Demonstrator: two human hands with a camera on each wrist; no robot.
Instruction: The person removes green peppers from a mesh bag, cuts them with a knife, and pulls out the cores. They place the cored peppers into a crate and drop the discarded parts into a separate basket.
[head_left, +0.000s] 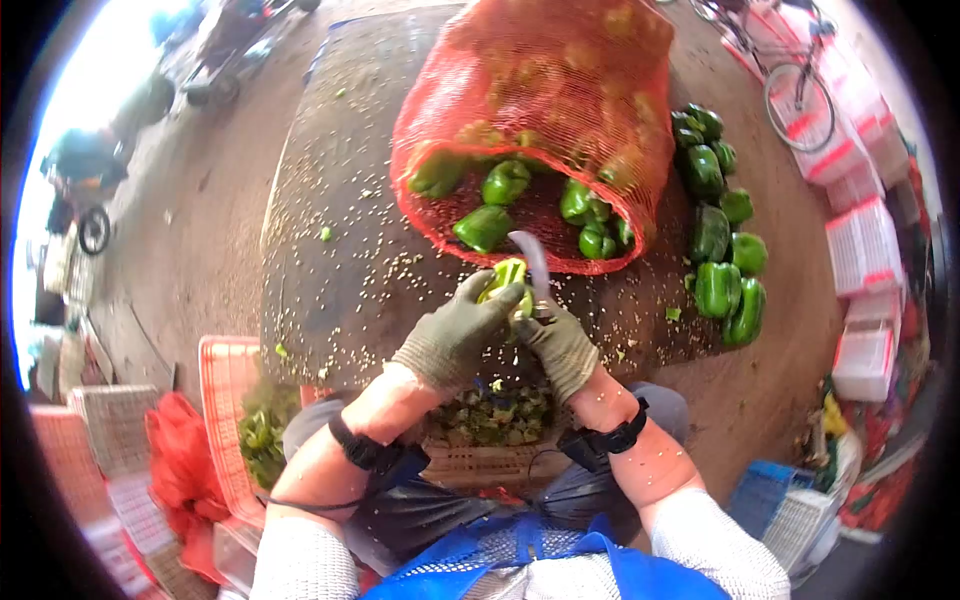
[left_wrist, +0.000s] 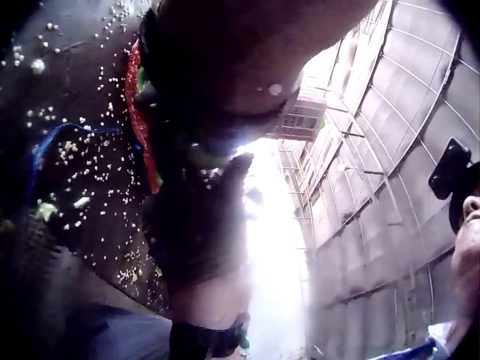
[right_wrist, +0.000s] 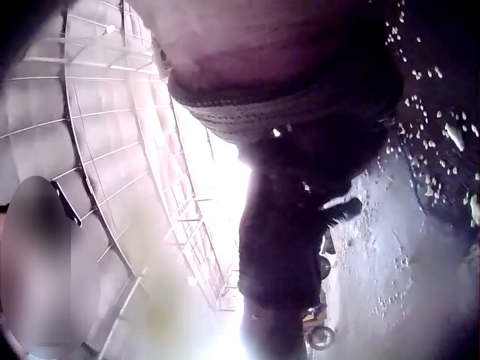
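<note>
many peppers point(head_left: 505, 185) lie in red sack point(head_left: 540, 70); left hand point(head_left: 455, 335) grips pepper point(head_left: 508, 275), right hand point(head_left: 560, 345) knife point(head_left: 535, 262).

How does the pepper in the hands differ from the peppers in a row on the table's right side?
The held pepper is gripped by the left hand, and the right hand holds a knife to it; the row peppers lie untouched on the table. The held pepper looks paler, yellow-green; the row peppers look dark, glossy. Both are green peppers.
</note>
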